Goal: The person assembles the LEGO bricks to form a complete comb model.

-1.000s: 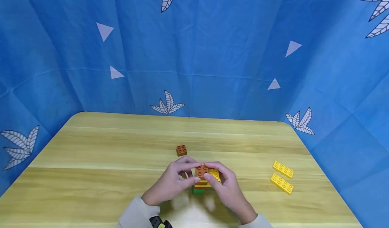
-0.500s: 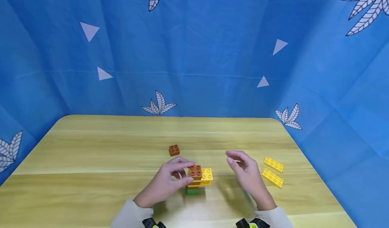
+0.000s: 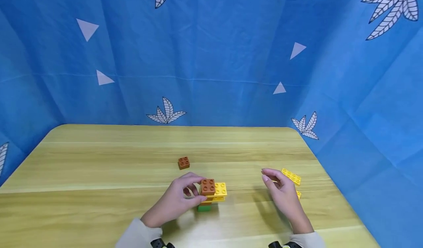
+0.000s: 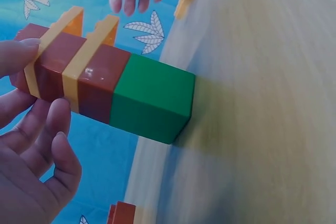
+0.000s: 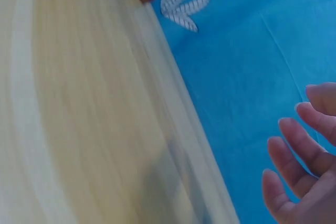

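A tower of building blocks stands upright on the table, with a green block [image 4: 152,98] at its foot. Brown blocks and two yellow plates alternate above it, and a brown block [image 3: 208,187] tops it. The yellow plates jut out to the right. My left hand [image 3: 173,200] pinches the tower's upper part between thumb and fingers. Well to the right, my right hand [image 3: 285,196] is in the air with loosely bent fingers, holding nothing. It partly covers two flat yellow bricks, the farther yellow brick [image 3: 292,176] and the nearer yellow brick [image 3: 299,194].
A loose brown block [image 3: 183,162] lies behind the tower, slightly to the left. The wooden table [image 3: 99,160] has rounded far corners. Blue cloth [image 3: 224,57] printed with leaves and triangles hangs behind and at the sides.
My right hand has let go of the tower and moved right to the loose yellow bricks. My left hand keeps its pinch on the tower. The head view has shifted slightly right.
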`<action>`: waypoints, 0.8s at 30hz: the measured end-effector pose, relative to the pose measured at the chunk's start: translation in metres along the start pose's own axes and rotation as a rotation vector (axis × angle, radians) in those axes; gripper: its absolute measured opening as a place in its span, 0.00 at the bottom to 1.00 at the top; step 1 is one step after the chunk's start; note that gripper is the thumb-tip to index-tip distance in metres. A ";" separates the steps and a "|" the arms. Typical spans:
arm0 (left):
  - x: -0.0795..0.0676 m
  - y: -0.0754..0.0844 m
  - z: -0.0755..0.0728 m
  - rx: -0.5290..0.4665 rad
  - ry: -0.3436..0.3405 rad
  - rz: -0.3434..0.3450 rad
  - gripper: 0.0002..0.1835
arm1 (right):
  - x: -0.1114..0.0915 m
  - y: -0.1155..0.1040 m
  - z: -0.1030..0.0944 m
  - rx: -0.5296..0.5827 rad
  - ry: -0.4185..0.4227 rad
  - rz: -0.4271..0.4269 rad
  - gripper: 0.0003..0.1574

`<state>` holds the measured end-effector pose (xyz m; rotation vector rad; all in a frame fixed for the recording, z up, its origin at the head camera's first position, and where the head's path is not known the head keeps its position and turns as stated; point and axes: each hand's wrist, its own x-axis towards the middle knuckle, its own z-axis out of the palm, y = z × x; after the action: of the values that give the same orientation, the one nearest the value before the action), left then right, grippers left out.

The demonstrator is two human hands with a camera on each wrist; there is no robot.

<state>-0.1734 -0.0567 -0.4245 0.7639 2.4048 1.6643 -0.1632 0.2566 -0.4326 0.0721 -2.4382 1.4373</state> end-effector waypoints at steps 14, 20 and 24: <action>0.000 -0.004 0.000 0.032 -0.035 -0.038 0.21 | -0.001 0.033 -0.047 -0.234 0.057 0.181 0.21; 0.001 -0.004 -0.001 0.040 -0.038 -0.042 0.21 | 0.000 0.039 -0.059 -0.345 0.040 0.302 0.25; 0.001 -0.004 -0.002 0.036 -0.047 -0.044 0.22 | -0.001 0.047 -0.064 -0.390 -0.011 0.341 0.25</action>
<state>-0.1762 -0.0589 -0.4278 0.7417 2.4080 1.5727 -0.1561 0.3352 -0.4437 -0.4414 -2.7892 1.0469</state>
